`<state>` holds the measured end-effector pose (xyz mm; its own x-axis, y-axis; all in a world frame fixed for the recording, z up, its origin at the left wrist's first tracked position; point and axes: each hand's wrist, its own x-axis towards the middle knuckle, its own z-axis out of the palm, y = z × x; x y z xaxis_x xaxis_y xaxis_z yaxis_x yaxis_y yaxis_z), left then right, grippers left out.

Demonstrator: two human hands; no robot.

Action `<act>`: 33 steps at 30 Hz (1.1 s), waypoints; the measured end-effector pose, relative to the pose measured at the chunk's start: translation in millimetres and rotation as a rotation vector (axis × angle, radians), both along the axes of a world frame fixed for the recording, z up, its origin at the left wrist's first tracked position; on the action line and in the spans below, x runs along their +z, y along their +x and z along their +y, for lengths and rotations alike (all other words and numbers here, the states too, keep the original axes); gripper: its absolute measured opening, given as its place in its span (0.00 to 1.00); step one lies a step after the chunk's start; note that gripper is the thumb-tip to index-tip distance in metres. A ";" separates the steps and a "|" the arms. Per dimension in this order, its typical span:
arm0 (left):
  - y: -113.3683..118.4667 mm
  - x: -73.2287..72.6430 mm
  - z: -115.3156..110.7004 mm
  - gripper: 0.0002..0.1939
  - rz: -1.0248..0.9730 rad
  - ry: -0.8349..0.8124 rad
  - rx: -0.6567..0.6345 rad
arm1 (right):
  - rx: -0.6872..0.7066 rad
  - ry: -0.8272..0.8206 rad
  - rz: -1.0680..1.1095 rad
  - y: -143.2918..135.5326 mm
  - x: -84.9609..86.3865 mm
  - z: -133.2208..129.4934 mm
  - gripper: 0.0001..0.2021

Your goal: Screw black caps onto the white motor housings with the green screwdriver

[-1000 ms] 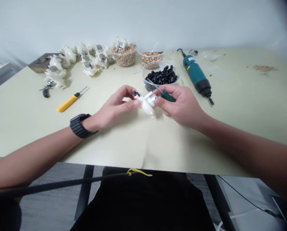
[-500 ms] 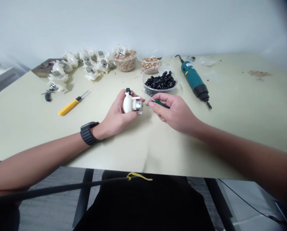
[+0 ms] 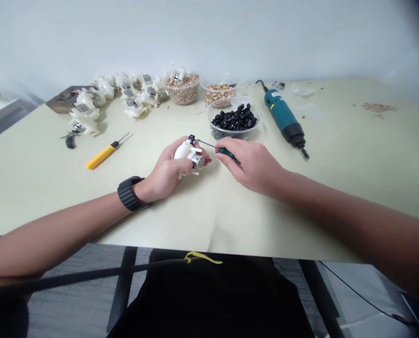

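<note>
My left hand is closed around a white plastic motor housing, which has a silver motor facing right. A small black part sits at the top of the housing. In my right hand is a screwdriver with a dark green handle, its thin shaft pointing left. The screwdriver's tip is at or very near the black part; whether they touch I cannot tell. Behind my right hand stands a clear bowl of small black parts.
Several white motor assemblies lie at the back left. Two tubs of small fasteners stand near the wall. A yellow-handled screwdriver and a dark curved piece lie at left, a teal electric screwdriver at right.
The housing has tilted in my left hand and shifted slightly left. My right hand has brought the screwdriver tip left to the black part, with the shaft lying flatter.
</note>
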<state>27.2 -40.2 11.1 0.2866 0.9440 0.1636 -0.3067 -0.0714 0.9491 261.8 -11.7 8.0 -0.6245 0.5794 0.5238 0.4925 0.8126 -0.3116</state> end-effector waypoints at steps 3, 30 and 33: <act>-0.9 -1.1 0.5 0.21 -0.001 -0.008 0.002 | 0.018 0.022 0.009 -0.3 -1.3 0.3 0.11; 0.9 3.6 -0.9 0.18 0.032 -0.117 -0.007 | -0.173 0.219 -0.314 -4.2 8.6 -13.5 0.23; 0.8 4.1 -0.7 0.18 0.015 -0.124 -0.024 | -0.158 0.197 -0.295 -4.0 6.9 -12.6 0.24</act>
